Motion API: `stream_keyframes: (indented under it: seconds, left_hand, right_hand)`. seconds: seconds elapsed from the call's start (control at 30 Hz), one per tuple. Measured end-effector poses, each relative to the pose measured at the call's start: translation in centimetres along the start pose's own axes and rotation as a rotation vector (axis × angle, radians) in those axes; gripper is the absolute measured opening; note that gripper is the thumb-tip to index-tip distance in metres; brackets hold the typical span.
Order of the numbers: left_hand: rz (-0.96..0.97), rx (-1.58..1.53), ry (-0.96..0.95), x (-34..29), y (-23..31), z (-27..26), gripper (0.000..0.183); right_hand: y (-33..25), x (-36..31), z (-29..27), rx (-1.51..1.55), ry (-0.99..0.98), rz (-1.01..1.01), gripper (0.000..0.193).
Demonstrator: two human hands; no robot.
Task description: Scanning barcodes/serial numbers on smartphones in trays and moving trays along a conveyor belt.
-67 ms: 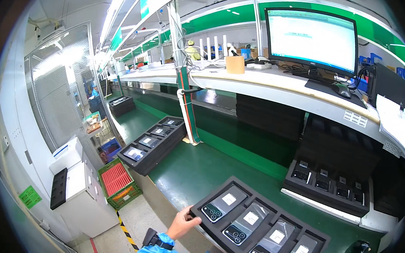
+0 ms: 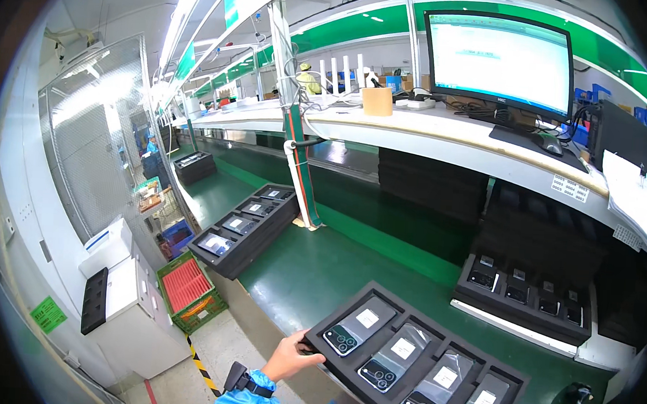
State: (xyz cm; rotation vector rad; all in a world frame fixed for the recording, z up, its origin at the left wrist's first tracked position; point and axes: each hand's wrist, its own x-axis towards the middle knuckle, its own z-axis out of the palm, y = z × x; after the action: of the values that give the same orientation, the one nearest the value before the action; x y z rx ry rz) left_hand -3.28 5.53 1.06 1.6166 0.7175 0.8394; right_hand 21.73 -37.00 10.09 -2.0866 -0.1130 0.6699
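My left hand point(image 2: 291, 357) is closed on the left edge of a black foam tray point(image 2: 413, 325), thumb on the near side and fingers curled at the rim. Several smartphones lie back-up in the tray's slots, each in clear film with a white label; the leftmost phone point(image 2: 361, 326) is nearest to my hand. A blue sleeve point(image 2: 247, 399) and a black wrist strap point(image 2: 247, 382) cover my left wrist. The tray's near right corner runs toward the lower edge of the picture. My right hand cannot be seen.
On the green bench stand a stack of phone trays point(image 2: 245, 231) at left and another phone tray point(image 2: 520, 296) at right. A shelf above carries a monitor point(image 2: 499, 65), a mouse point(image 2: 550, 144) and a tape roll point(image 2: 377, 101). A green crate point(image 2: 212, 309) sits on the floor.
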Motion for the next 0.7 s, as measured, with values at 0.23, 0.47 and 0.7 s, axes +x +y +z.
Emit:
stream_keyframes:
  seconds: [0.23,0.47,0.7]
  left_hand:
    - [0.001,0.414,-0.111,1.9,0.1,-1.5,0.063]
    - [0.123,0.214,-0.068,1.0,-0.3,-1.0,0.065]
    - [-0.153,0.206,0.181,5.3,-0.4,-1.0,0.057]
  right_hand:
    - [2.9,3.2,0.0,0.402,0.043,0.082,0.049]
    - [2.7,5.3,-0.2,0.613,-0.176,-0.039,0.065]
    - [-1.1,5.4,-1.3,0.560,-0.434,-0.636,0.083]
